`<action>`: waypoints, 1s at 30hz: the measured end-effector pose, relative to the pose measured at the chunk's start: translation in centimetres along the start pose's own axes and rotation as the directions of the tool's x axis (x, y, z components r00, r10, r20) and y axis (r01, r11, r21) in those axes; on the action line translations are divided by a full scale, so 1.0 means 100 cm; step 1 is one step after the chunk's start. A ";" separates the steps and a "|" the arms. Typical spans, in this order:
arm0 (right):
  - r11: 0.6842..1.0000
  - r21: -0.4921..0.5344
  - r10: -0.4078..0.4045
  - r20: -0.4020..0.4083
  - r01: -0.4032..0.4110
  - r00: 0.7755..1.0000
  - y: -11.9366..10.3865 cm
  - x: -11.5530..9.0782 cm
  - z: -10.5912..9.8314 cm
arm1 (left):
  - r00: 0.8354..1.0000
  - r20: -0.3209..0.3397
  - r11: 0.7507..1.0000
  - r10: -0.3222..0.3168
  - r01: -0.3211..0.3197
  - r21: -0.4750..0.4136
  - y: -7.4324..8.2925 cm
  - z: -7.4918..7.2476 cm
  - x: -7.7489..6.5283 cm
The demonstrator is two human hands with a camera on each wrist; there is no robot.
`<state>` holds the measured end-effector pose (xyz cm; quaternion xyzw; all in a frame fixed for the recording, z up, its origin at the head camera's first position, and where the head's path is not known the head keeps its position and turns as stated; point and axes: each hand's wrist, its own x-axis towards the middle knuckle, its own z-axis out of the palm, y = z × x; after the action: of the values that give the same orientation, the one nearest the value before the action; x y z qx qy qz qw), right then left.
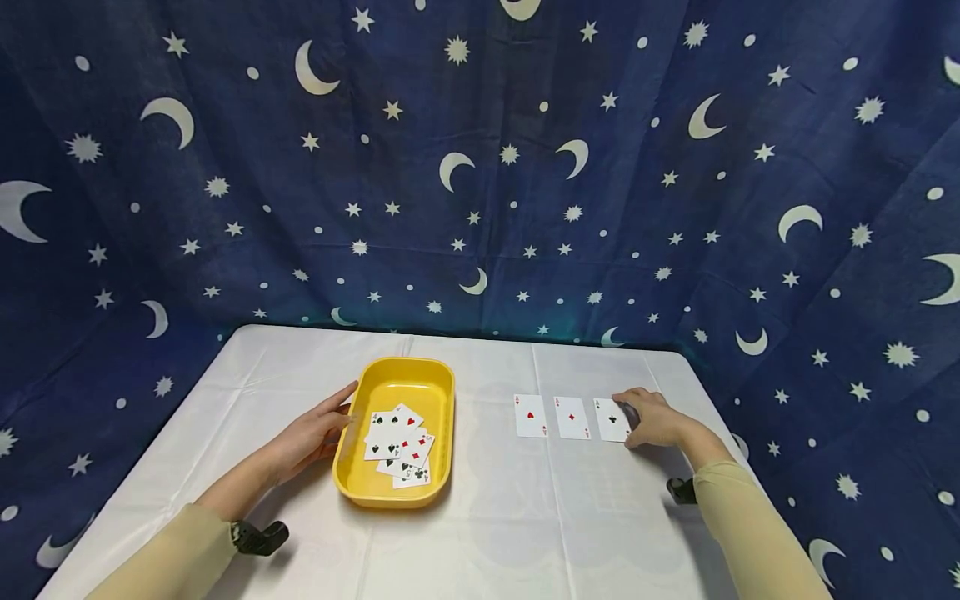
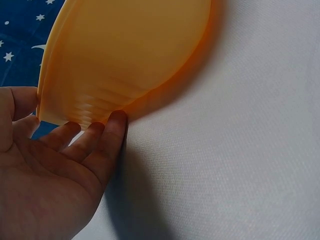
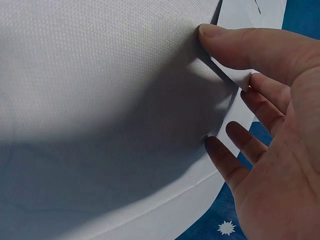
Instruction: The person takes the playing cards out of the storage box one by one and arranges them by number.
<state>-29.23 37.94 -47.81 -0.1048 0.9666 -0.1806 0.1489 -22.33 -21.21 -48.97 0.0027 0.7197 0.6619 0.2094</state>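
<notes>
My left hand is at the left side of a yellow plastic tray. In the left wrist view, its extended fingers touch the outside of the tray's wall. Several face-up playing cards overlap inside the tray, spades, a diamond and a heart among them. On the right, my right hand holds the ace of clubs by its right side, thumb at the near corner and fingers at the far one. To its left lie the ace of diamonds and the ace of hearts.
A white cloth covers the table, with its rounded far corners in view. Behind and at both sides hangs a dark blue curtain with moons and stars. Dark wrist devices sit at both cuffs.
</notes>
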 end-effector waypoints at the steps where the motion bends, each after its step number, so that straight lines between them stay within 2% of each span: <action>1: 1.000 -0.003 0.001 0.003 -0.001 1.000 0.000 0.000 0.000 | 1.000 -0.001 1.000 0.000 0.000 0.002 0.000 0.000 0.000; 16: 0.999 -0.010 0.033 0.044 -0.032 0.998 0.000 0.003 0.000 | 1.000 -0.013 1.000 -0.008 0.008 0.010 -0.002 0.000 0.002; 30: 1.000 -0.016 0.028 0.064 -0.027 0.998 -0.002 0.002 -0.003 | 1.000 -0.024 1.000 -0.016 0.017 0.021 -0.001 0.001 0.003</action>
<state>-29.51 37.77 -47.56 -0.0985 0.9639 -0.1679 0.1816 -22.51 -21.07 -49.17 -0.0090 0.7291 0.6526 0.2061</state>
